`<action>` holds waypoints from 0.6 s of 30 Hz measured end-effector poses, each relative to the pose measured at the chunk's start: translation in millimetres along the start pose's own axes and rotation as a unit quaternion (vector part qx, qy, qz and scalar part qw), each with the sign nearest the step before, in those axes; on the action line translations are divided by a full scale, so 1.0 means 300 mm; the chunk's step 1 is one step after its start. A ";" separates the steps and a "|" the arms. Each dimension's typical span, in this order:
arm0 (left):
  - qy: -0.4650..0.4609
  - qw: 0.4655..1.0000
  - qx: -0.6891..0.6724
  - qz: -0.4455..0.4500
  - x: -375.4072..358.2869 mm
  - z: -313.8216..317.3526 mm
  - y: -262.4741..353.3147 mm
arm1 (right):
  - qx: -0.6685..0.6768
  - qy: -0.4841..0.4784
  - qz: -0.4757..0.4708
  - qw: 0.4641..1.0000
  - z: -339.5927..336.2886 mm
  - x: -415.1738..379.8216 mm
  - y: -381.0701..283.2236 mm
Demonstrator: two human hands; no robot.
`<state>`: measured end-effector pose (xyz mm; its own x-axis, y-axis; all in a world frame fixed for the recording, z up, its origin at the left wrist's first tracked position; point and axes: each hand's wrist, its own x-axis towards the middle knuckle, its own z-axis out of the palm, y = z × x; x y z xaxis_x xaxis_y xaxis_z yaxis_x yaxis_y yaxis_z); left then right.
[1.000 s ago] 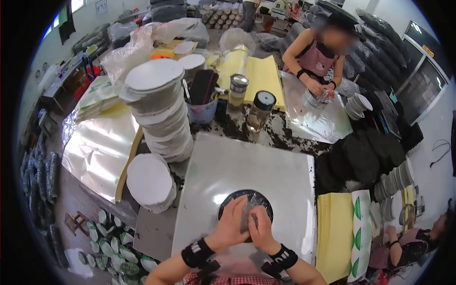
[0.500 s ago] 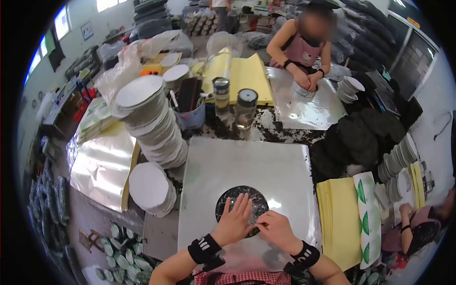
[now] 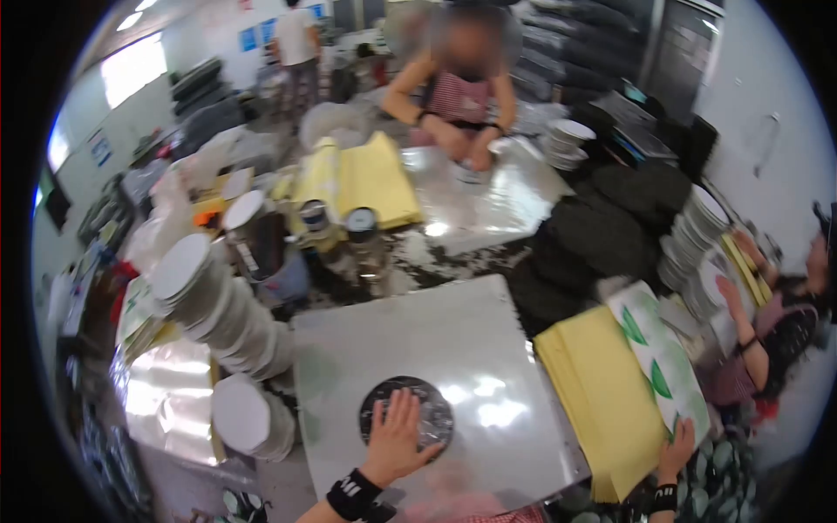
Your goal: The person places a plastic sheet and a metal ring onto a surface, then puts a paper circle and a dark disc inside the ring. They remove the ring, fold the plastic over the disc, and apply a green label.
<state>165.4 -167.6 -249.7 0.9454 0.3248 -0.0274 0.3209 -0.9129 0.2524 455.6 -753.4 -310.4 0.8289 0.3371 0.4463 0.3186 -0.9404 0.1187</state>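
My left hand (image 3: 401, 438) lies flat, fingers spread, on a dark round disc (image 3: 373, 417) covered in shiny clear film. The disc rests on a smooth metal sheet (image 3: 349, 349) in front of me. To the right, my right hand (image 3: 675, 451) is at the near end of a white paper sheet printed with green leaves (image 3: 635, 312). Its fingers close on the paper's edge, though blur softens the grip. Beneath and beside that paper is a stack of yellow paper (image 3: 593, 392). Both wrists wear black bands.
Tall stacks of white discs (image 3: 209, 305) stand left. Behind the metal sheet are lidded jars (image 3: 362, 248) and a tub of tools (image 3: 283, 279). Dark round cakes (image 3: 602, 218) are piled at right. One co-worker (image 3: 458, 96) works opposite, another (image 3: 758, 349) at right.
My right hand has left the disc's edge and moved right to the printed paper. My left hand stays on the disc. The view has swung right.
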 end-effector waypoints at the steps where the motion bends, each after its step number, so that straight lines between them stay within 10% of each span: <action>1: 0.008 1.000 0.008 0.002 0.005 0.003 -0.002 | -0.007 0.028 -0.013 1.000 0.009 -0.052 0.033; 9: -0.006 1.000 0.004 0.019 0.010 0.006 0.004 | 0.084 0.121 -0.002 0.989 -0.070 0.006 -0.050; 12: 0.001 1.000 -0.001 0.022 0.013 0.007 0.008 | 0.196 0.117 0.201 0.953 -0.069 0.032 -0.060; 18: 0.020 0.999 0.033 0.028 -0.012 0.025 0.001 | 0.218 0.070 0.280 0.932 0.044 0.059 0.315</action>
<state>162.6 -171.0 -256.7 0.9594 0.2812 0.0232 0.2722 -0.9438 0.1873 506.4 -835.6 -303.0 0.8627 -0.2387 0.4458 0.0368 -0.8496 -0.5261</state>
